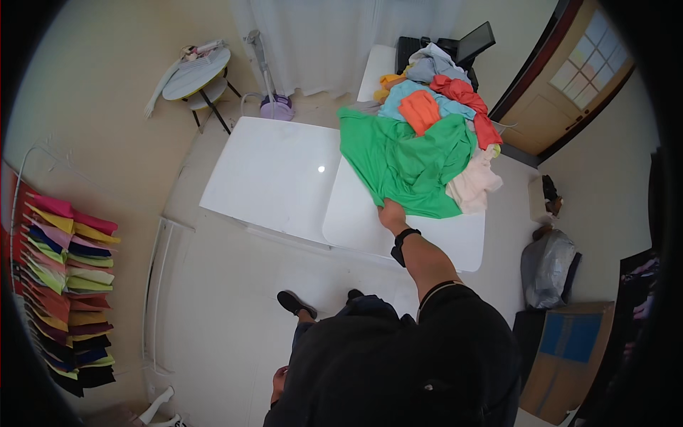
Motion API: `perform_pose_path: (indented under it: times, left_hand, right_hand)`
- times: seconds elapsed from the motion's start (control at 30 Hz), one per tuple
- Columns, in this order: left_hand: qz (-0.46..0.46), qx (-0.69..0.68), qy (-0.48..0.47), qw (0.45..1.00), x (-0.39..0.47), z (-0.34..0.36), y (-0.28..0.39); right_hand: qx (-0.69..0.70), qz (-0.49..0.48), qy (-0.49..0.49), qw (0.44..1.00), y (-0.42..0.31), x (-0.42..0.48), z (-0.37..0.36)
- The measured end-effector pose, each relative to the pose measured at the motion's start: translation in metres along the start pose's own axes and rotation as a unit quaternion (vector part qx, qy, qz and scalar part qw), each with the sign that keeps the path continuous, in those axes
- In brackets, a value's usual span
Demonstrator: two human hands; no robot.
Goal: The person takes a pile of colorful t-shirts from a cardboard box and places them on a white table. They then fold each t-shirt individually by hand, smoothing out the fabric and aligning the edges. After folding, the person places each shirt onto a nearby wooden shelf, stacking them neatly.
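My right hand point(392, 214) grips the near edge of a green cloth garment point(411, 160), which lies spread over the right part of a white table point(267, 176). Beyond it rises a heap of clothes: an orange garment point(419, 111), a light blue one point(397, 96), a red one point(464, 99) and a grey one point(432, 69). A pale pink garment point(475, 184) sticks out beside the green cloth on the right. My left hand point(279, 381) hangs low beside my body, partly hidden; its fingers cannot be made out well.
A round side table point(197, 80) and a garment steamer point(277, 107) stand behind on the left. Clothes hang on a rack point(18, 197) at far left. A monitor point(476, 42) stands behind the heap. A plastic bag point(549, 267) and a cardboard box point(565, 363) are on the right.
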State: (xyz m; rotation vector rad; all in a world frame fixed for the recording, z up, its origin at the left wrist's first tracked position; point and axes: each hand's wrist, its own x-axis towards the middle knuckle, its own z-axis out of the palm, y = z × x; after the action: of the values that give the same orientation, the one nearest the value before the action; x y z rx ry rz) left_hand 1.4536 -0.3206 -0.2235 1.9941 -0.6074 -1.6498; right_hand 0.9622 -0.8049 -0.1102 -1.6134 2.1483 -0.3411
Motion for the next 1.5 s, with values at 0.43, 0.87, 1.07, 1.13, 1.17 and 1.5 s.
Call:
perform_pose_path:
  times: [0.43, 0.87, 1.07, 1.13, 1.17, 1.5]
  left_hand:
    - [0.072, 0.121, -0.059, 0.988, 0.155, -0.134, 0.319]
    - [0.323, 0.228, -0.337, 0.854, 0.156, 0.004, 0.563]
    - [0.249, 0.266, -0.325, 0.873, 0.18, -0.02, 0.614]
    - [0.25, 0.203, -0.312, 0.894, 0.19, -0.034, 0.627]
    - [0.256, 0.194, -0.29, 0.902, 0.197, -0.039, 0.637]
    - [0.198, -0.116, -0.22, 0.948, 0.283, -0.111, 0.713]
  right_hand:
    - [0.16, -0.091, -0.237, 0.954, -0.237, -0.089, 0.055]
    - [0.409, -0.196, -0.341, 0.823, -0.361, -0.052, 0.031]
    - [-0.037, 0.053, 0.123, 0.99, -0.197, 0.013, -0.007]
    - [-0.128, 0.188, 0.024, 0.974, -0.174, -0.003, -0.026]
    - [-0.137, 0.206, -0.008, 0.969, -0.153, -0.005, -0.021]
    - [-0.046, 0.37, 0.291, 0.881, -0.046, -0.009, -0.071]
